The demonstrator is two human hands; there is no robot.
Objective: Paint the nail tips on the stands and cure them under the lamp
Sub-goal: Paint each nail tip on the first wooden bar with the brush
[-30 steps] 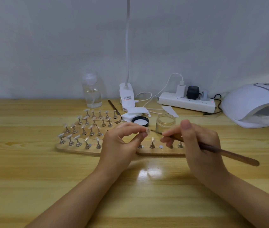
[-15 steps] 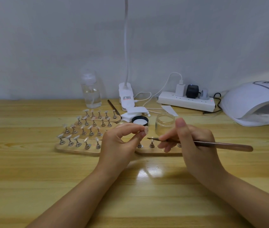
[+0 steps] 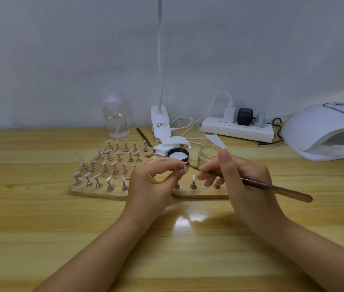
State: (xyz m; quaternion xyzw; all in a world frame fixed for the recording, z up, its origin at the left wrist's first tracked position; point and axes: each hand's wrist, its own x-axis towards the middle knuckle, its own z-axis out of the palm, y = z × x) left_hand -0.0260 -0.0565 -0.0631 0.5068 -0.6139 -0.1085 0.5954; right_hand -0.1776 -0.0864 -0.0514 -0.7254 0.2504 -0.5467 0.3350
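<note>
Wooden table (image 3: 40, 218), both hands raised just above it. Left hand (image 3: 152, 186) pinches 1 nail tip (image 3: 186, 167) at its fingertips. Right hand (image 3: 249, 186) grips a brush (image 3: 272, 187), bristle end touching that tip. Stand strip (image 3: 200, 192) lies right under both hands, 4 more strips (image 3: 103, 191) to the left. Curing lamp (image 3: 322, 131) far right, well apart.

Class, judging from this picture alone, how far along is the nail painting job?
Done: unclear; paint is too faint to judge. In hand: left hand pinches one nail tip, and the right hand holds the brush at it. Left: tips on the stands, and curing; the lamp looks empty.
</note>
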